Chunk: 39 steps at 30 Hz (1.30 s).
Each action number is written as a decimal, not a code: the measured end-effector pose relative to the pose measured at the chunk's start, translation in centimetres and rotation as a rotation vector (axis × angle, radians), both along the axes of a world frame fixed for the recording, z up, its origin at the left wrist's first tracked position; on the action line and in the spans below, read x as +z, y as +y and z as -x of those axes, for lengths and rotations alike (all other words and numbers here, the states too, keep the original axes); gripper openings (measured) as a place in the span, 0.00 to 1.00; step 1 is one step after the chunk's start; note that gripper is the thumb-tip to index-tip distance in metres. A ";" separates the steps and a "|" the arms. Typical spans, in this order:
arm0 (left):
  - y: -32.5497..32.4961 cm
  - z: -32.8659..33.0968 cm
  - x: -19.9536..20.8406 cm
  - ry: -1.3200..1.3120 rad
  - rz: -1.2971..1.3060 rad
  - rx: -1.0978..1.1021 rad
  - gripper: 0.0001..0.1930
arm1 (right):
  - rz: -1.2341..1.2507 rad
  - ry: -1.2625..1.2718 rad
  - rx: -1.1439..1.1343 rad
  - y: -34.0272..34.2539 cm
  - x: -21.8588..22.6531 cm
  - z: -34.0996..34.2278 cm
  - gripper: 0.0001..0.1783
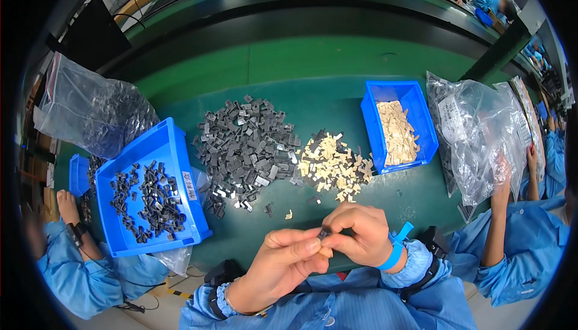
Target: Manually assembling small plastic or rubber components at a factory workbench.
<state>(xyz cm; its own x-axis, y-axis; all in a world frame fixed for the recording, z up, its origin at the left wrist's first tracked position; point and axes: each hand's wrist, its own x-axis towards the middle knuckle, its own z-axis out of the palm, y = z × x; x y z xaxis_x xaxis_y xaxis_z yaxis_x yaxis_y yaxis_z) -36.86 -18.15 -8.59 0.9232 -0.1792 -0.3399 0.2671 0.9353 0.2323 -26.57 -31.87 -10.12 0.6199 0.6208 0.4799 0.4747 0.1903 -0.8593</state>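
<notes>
Close to the table's near edge, my left hand (288, 259) and my right hand (360, 233) meet with their fingertips pinched together. Between them is a small dark plastic part (324, 232), mostly covered by the fingers. A blue strap circles my right wrist. Just beyond the hands lie a loose cream-coloured piece (289, 214) and a small dark piece (268, 210). Farther off spreads a big pile of dark grey plastic parts (244, 146), and on its right a smaller heap of cream-coloured pieces (337, 164) touches it.
At left stands a blue bin (195, 224) of small black parts, beside a clear plastic bag (96, 107) of dark parts. A smaller blue bin (374, 126) of tan pieces is at right, near another plastic bag (478, 137). People in blue clothing sit on both sides.
</notes>
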 end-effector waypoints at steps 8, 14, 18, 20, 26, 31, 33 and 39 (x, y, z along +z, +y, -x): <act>6.9 3.2 2.6 -0.224 -1.640 1.054 0.08 | 0.280 -0.384 -0.058 0.0 1.1 -3.4 0.07; 12.3 4.7 3.6 0.266 -2.722 0.828 0.14 | 0.591 -0.569 -0.119 1.2 -0.3 -4.1 0.07; 9.7 3.2 2.9 0.076 -2.578 0.777 0.14 | 0.727 -0.643 -0.146 2.6 -0.7 -4.1 0.09; 7.3 1.9 2.5 -0.150 -2.332 0.664 0.13 | 0.823 -0.661 -0.158 2.5 -0.8 -4.5 0.10; 2.5 -0.4 -0.8 -0.327 -1.610 0.333 0.12 | 0.778 -0.595 -0.153 3.0 -1.3 -4.8 0.10; 1.6 -0.9 -2.2 -0.123 -0.975 0.207 0.15 | 0.625 -0.481 -0.138 2.4 -1.4 -4.8 0.09; 1.5 -1.1 -2.3 -0.089 -0.908 0.177 0.16 | 0.630 -0.461 -0.118 2.0 -1.3 -5.0 0.09; 0.5 -2.2 -2.2 0.006 -0.834 0.181 0.18 | 0.496 -0.430 -0.082 1.2 -0.2 -4.5 0.09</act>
<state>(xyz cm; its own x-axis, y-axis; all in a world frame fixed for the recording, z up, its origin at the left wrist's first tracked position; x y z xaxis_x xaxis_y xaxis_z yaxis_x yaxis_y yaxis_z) -34.67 -17.64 -10.75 0.9114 0.2818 -0.2999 0.1334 0.4871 0.8631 -22.03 -30.67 -10.31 0.4913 0.7912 0.3641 0.7911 -0.2305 -0.5666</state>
